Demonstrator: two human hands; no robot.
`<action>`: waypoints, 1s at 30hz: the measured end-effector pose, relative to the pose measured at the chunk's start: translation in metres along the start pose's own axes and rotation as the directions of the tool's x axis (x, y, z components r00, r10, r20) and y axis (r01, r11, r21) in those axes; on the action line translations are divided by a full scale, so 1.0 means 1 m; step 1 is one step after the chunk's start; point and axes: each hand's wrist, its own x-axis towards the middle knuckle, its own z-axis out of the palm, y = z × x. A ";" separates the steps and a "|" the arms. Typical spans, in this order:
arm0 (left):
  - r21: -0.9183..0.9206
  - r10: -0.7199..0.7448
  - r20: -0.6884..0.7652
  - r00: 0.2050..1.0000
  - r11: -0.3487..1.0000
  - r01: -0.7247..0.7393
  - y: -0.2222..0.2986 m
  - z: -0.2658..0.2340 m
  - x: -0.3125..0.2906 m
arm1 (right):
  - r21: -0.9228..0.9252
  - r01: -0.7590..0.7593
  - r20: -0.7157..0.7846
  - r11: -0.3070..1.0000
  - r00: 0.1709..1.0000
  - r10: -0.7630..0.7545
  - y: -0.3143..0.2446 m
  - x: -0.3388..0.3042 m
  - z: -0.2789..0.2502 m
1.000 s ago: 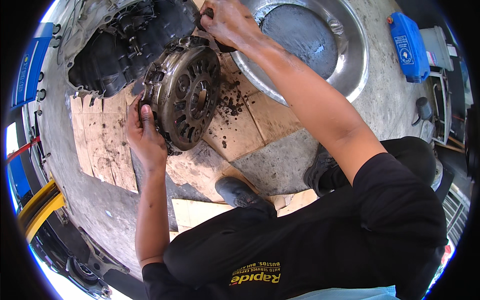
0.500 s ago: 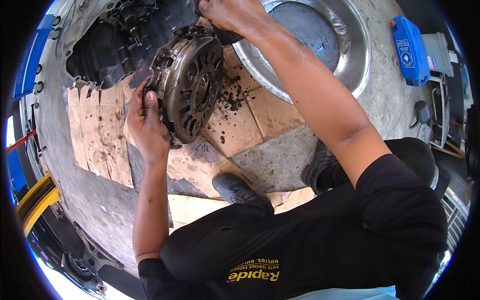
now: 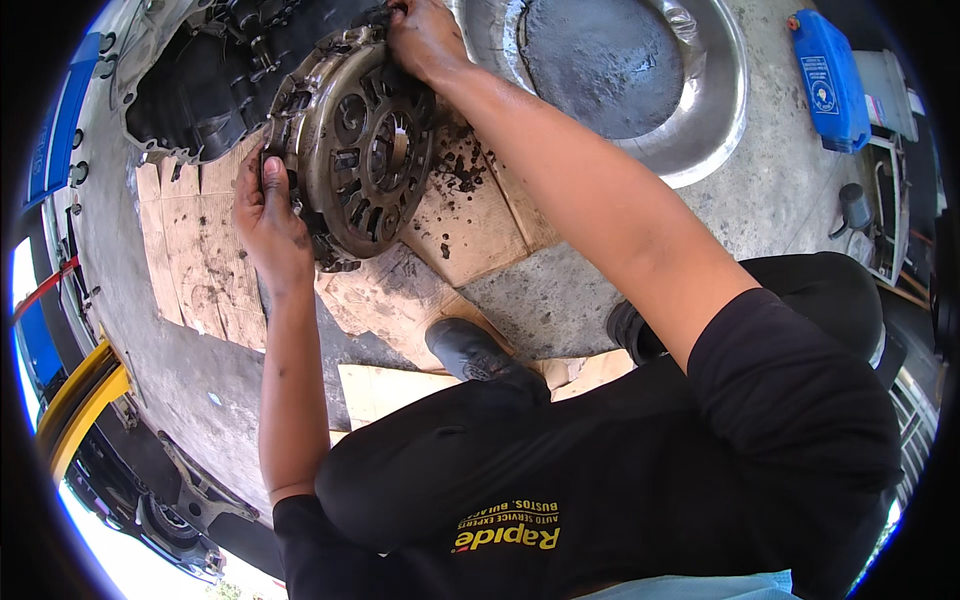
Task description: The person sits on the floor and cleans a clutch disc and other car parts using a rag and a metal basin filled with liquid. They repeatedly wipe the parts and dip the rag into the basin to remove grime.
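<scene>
My left hand (image 3: 272,225) grips the left edge of a greasy, round clutch pressure plate (image 3: 326,180), its thumb on the near side and its fingers partly hidden behind. The plate is tilted up on its edge, its slotted face with a central hole toward the right. At its top rim is my right hand (image 3: 425,42), closed, its fingertips by a dark bit that I cannot make out. Beyond the plate lies an open gearbox housing (image 3: 195,105) with a black, oily inside. Cardboard (image 3: 205,255) spotted with dark grime covers the floor below.
A wide metal basin (image 3: 725,120) with dark grey liquid stands at the far right. Past it are a blue jug (image 3: 828,85) and a dark cup-like container (image 3: 853,207). Black crumbs (image 3: 460,170) litter the cardboard. My shoe (image 3: 465,348) rests close by, and a yellow post (image 3: 85,405) is at the left.
The pressure plate has shifted left and slightly away from me, its face turned more into view. Both hands moved left with it; my right hand came down onto its top rim.
</scene>
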 end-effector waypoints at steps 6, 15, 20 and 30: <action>-0.058 -0.017 -0.068 0.998 0.998 0.013 -0.012 -0.025 0.002 | -0.009 -0.024 0.029 1.000 0.999 0.024 0.006 -0.008 0.033; -0.052 -0.035 -0.128 0.991 0.998 0.028 -0.043 -0.063 0.007 | 0.164 -0.342 0.316 0.925 0.907 0.279 0.144 -0.001 0.065; -0.147 -0.017 -0.151 0.988 0.989 -0.005 -0.043 -0.049 0.017 | 0.386 -0.371 0.247 0.845 0.924 0.293 0.205 -0.075 0.070; -0.218 -0.104 -0.125 0.987 0.973 0.075 -0.025 -0.043 0.025 | -0.228 -0.260 0.382 0.938 0.862 0.332 0.109 -0.211 0.041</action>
